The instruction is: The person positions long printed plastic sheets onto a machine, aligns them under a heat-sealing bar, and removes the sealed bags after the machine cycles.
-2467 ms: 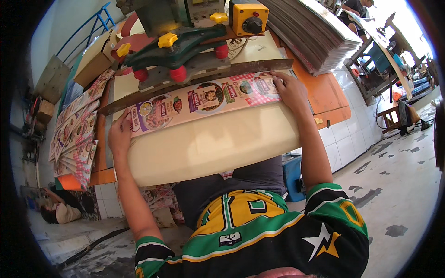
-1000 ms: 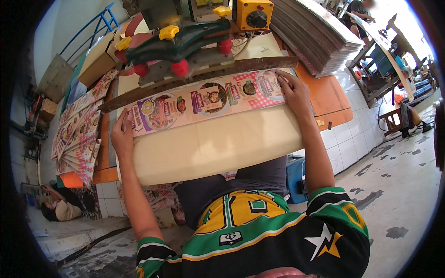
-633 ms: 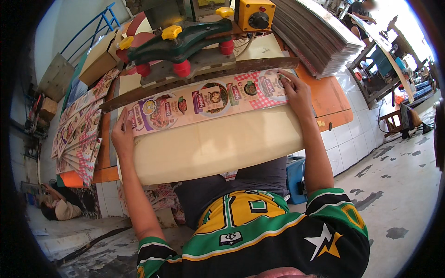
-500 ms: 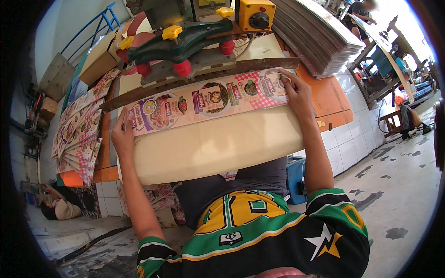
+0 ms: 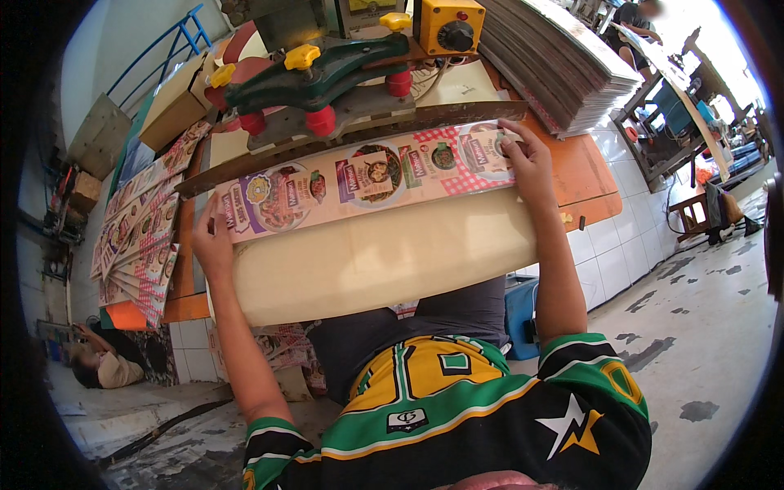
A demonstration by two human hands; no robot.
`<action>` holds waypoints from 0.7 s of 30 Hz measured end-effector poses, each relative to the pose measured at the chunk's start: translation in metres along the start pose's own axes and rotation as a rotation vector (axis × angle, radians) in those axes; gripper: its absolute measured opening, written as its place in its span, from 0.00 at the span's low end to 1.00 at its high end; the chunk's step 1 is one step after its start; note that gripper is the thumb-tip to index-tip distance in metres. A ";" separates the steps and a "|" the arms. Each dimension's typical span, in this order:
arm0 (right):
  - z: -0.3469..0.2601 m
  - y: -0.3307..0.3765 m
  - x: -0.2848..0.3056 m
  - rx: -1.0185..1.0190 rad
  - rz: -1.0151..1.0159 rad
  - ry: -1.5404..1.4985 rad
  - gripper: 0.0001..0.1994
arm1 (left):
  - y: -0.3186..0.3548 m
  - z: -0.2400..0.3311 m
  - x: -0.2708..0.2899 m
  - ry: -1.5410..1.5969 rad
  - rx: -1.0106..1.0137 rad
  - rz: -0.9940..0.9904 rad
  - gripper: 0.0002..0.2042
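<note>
A long printed strip (image 5: pixel 331 186) with food pictures and a red checked pattern lies across the work surface, its far edge along a metal bar (image 5: pixel 343 140). My left hand (image 5: pixel 214 249) closes on its left end, fingers bent at the edge. At the other end, my right hand (image 5: pixel 532 163) grips the corner between thumb and fingers. A smooth cream sheet or pad (image 5: pixel 367 261) extends from under the strip toward my lap, between my forearms; how the two join is hidden.
Beyond the bar stands a green press (image 5: pixel 327 77) with yellow knobs, red feet and a yellow control box (image 5: pixel 449 26). Stacked boards (image 5: pixel 555 61) rise at the far right. Printed strips (image 5: pixel 147 237) fan out at the left, near a cardboard box (image 5: pixel 175 98). Other people sit farther off.
My right hand has shifted slightly to the right and nearer at the strip's end. The strip has moved a little with it. My left hand stays at its end with a small finger shift.
</note>
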State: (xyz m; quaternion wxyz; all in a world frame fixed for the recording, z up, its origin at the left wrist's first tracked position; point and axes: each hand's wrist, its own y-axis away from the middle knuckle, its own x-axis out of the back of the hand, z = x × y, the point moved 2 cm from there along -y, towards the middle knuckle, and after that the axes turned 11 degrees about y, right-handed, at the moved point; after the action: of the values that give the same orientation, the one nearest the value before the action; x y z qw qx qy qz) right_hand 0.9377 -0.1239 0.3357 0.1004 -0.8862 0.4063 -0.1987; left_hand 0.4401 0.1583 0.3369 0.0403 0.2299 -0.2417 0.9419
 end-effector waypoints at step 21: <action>-0.007 0.005 0.025 -0.178 -0.291 -0.518 0.15 | 0.010 0.018 0.018 0.262 -0.325 0.281 0.23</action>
State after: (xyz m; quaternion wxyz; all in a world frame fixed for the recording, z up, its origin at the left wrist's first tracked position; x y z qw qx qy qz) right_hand 0.9457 -0.1463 0.3474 0.0930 -0.9616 0.2517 0.0580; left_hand 0.4298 0.1401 0.3544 -0.0236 0.0606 -0.4123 0.9087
